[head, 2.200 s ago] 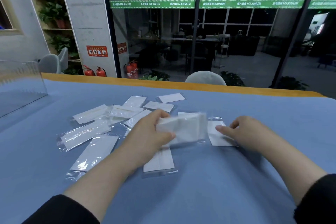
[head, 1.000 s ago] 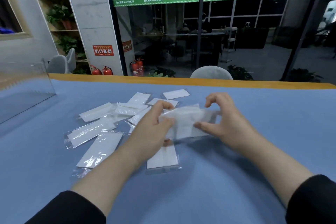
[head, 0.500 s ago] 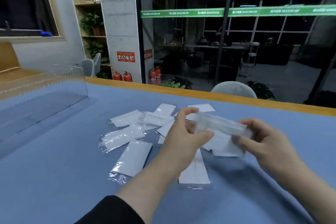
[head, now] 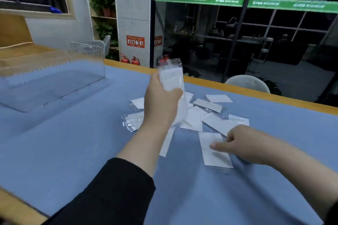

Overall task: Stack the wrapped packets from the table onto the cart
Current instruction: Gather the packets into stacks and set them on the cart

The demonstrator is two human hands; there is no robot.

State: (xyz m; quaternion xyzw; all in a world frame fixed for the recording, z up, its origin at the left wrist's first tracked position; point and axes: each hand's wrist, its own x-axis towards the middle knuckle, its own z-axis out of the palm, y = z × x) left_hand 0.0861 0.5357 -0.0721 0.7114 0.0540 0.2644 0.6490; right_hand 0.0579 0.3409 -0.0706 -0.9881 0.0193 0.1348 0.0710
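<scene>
Our left hand (head: 161,104) clamps a packet bundle (head: 171,76) upright, likely for transfer, while our right hand (head: 243,142), fingers loosely curled, touches a packet (head: 213,153) near the bench's (head: 73,151) middle.

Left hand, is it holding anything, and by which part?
Yes. The left hand grips a bundle of wrapped packets around its lower half, upper end sticking up free above the table. The right hand only touches a packet lying flat.

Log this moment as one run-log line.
left hand: holds packet bundle raised | right hand: fingers on packet on table | clear bin: left | loose packets: remain
</scene>
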